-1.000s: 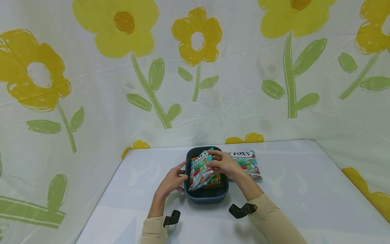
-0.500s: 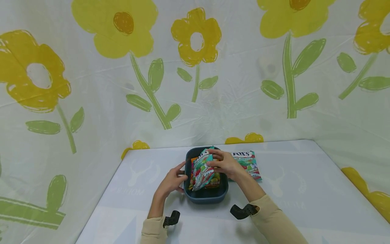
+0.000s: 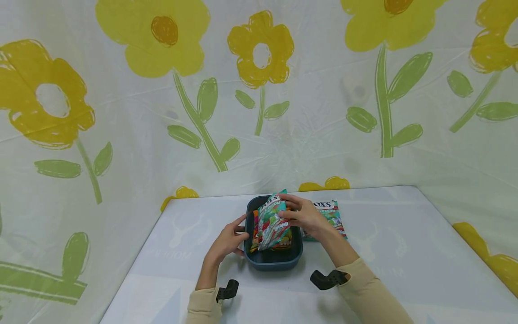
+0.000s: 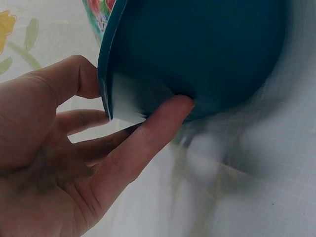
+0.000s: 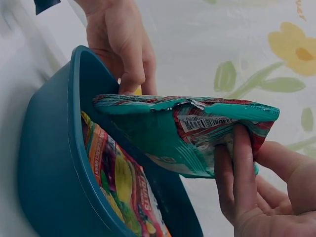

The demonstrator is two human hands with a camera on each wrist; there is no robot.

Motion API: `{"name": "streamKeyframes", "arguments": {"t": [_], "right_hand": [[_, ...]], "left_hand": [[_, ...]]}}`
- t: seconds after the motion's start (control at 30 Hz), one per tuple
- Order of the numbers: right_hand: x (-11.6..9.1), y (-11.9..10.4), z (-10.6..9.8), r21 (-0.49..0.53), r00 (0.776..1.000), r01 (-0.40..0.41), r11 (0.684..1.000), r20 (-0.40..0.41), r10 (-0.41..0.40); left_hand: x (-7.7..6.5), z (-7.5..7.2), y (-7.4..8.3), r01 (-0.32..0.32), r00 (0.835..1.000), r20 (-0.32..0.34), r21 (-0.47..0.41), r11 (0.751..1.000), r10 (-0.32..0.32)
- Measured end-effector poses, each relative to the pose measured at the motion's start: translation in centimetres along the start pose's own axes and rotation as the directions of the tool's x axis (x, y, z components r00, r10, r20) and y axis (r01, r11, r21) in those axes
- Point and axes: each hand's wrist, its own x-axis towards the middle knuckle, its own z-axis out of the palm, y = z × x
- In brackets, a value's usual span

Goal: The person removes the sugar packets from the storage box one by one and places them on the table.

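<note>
A teal Fox's candy bag [image 3: 273,220] is tilted up over the dark teal bin [image 3: 275,265]. My right hand [image 3: 307,216] pinches the bag's upper right edge; the right wrist view shows fingers against its barcode side and the thumb behind. The bag's far end dips inside the bin wall. Under it in the bin lies a red and orange candy bag [image 5: 123,182] printed with fruit, partly covered. At the bin's left side, my left hand [image 3: 227,238] holds the rim, its thumb at the edge and another finger pressed on the outer wall in the left wrist view.
Another teal Fox's bag [image 3: 329,211] lies flat on the white table [image 3: 384,252] to the right of the bin, partly hidden by my right hand. Behind the table's far edge hangs a white cloth [image 3: 307,139] printed with yellow flowers.
My right hand has moved slightly right and toward the far side, bringing the teal candy bag with it and uncovering more of the orange one. My left hand and the bin stay put.
</note>
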Motion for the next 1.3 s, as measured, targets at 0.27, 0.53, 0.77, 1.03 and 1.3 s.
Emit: {"name": "streamKeyframes", "arguments": {"t": [0.27,0.53,0.77,1.03,1.3], "right_hand": [[-0.4,-0.2,-0.8,0.013,1.0,0.011,1.0,0.015,-0.011],[-1.0,-0.6,-1.7,-0.051,1.0,0.025,0.998,-0.003,-0.025],[-1.2,-0.6,-2.5,-0.056,0.999,0.047,0.997,-0.007,-0.047],[-1.9,-1.0,-3.9,0.003,0.998,0.061,0.998,0.005,-0.061],[-2.4,-1.2,-5.4,0.028,0.997,0.071,0.997,0.005,-0.071]], "left_hand": [[-0.1,0.0,0.0,0.001,1.0,0.0,0.001,1.0,-0.001],[-0.1,-0.1,0.0,0.005,1.0,-0.004,-0.011,1.0,-0.005],[0.0,-0.1,-0.1,0.0,1.0,-0.002,-0.012,1.0,0.0],[0.0,0.0,-0.1,0.004,1.0,-0.014,-0.008,1.0,-0.004],[0.0,0.2,0.1,0.018,1.0,-0.02,-0.003,1.0,-0.018]]}}
